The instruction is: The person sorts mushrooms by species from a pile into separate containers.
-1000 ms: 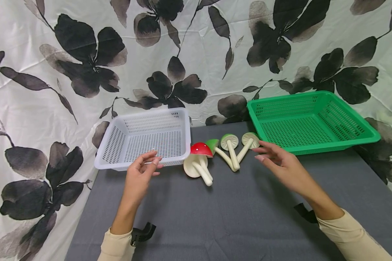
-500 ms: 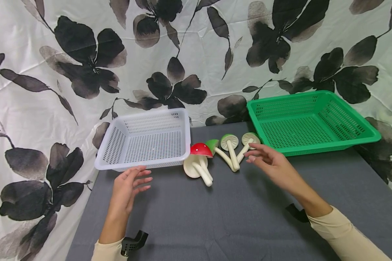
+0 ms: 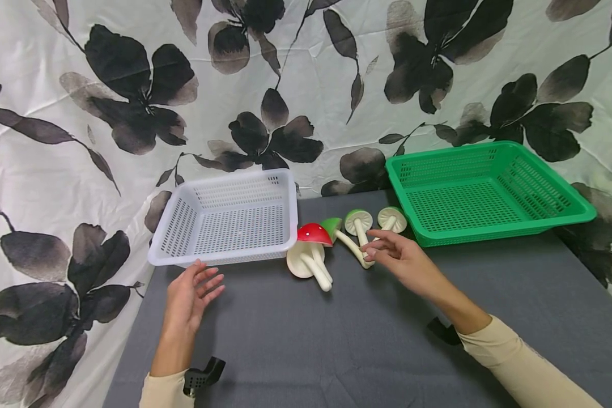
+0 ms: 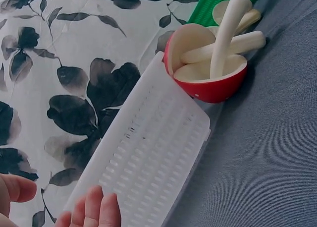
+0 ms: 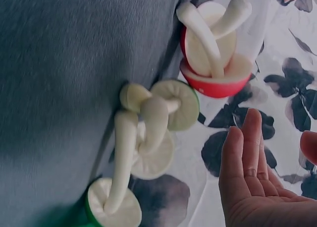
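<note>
Two red-capped toy mushrooms (image 3: pixel 314 233) lie overlapped by the right corner of the white basket (image 3: pixel 221 259). To their right are three green-capped toy mushrooms (image 3: pixel 358 218), stems toward the person. My right hand (image 3: pixel 408 266) hovers near those green-capped mushrooms, hiding part of their stems in the head view. In the right wrist view its fingers (image 5: pixel 252 152) are extended, the thumb apart, with nothing held. My left hand (image 3: pixel 185 297) is by the front rim of the white basket, fingers loosely spread and holding nothing; whether it touches the rim I cannot tell.
A green basket (image 3: pixel 489 233) stands at the back right, close to the green-capped mushrooms. Dark grey cloth (image 3: pixel 326 351) covers the table. Behind it hangs a white curtain (image 3: pixel 336 113) with a dark floral print. Each wrist wears a black camera mount.
My right hand has moved left, from beside the green basket to over the green-capped mushrooms' stems. My left hand has drawn back left from the white basket's front rim, its fingers spreading.
</note>
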`<control>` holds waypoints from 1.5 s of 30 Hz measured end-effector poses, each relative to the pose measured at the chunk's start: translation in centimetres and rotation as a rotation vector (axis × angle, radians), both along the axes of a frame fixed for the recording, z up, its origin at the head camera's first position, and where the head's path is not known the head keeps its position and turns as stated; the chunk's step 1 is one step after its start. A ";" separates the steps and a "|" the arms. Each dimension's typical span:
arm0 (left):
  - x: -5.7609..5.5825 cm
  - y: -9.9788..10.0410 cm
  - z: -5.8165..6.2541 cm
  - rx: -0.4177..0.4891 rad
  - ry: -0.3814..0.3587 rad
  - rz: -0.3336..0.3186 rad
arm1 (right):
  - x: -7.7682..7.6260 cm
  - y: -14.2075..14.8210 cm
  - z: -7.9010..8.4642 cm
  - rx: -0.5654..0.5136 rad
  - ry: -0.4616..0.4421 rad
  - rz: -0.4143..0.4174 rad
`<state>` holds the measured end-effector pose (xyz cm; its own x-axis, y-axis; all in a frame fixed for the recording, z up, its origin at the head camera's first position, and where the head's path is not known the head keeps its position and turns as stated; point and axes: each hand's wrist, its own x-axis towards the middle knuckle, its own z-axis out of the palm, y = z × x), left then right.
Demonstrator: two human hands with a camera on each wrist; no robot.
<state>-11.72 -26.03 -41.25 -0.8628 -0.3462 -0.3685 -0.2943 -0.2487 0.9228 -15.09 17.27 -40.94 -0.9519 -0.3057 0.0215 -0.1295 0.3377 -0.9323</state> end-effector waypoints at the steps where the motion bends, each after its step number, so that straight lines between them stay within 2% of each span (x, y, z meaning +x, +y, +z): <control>1: -0.1 -0.1 0.0 0.008 0.002 0.014 | -0.1 -0.2 -0.1 -0.012 -0.009 0.008; 10: -0.7 -0.6 -0.4 0.053 0.001 0.094 | -0.8 -2.3 -1.4 -0.132 -0.117 0.084; 18: -1.7 -0.6 -1.3 0.057 0.034 0.182 | -1.3 -4.0 -2.9 -0.133 -0.209 0.110; 27: -2.0 -0.2 -1.9 0.050 0.084 0.246 | -1.9 -5.8 -3.9 -0.146 -0.263 0.067; 32: -2.3 -0.2 -1.8 0.085 0.102 0.277 | -2.2 -6.4 -4.2 -0.164 -0.279 0.039; 38: -2.5 -0.1 -1.8 0.138 0.125 0.319 | -2.6 -7.2 -4.5 -0.213 -0.317 0.044; 45: -2.5 -0.1 -1.9 0.185 0.160 0.348 | -3.0 -7.7 -4.9 -0.203 -0.343 0.063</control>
